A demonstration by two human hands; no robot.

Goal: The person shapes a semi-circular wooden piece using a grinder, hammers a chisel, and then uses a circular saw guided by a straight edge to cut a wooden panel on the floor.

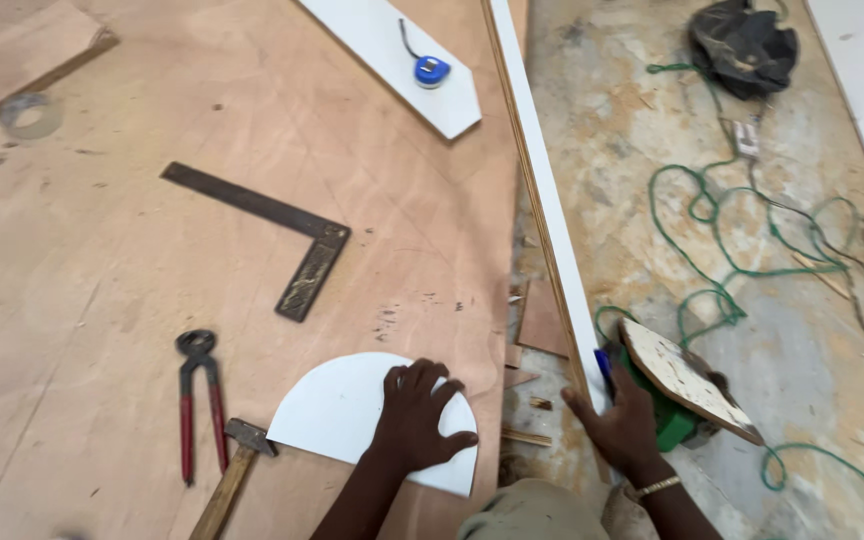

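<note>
Left of the fingers, pincers (pixel 200 395) and hammer (pixel 235 468) lie idle. Left hand (pixel 414 415) presses flat, fingers spread, on the cut white half-disc (pixel 352 415); its shaping appears complete. Right hand (pixel 620 425) rests against the long white board (pixel 552 210), fingers seemingly curled beside a green power tool (pixel 674 415), grip unclear.

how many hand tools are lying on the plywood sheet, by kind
pincers: 1
hammer: 1
try square: 1
tape measure: 1, lying on a white board on the sheet
total: 4
</note>
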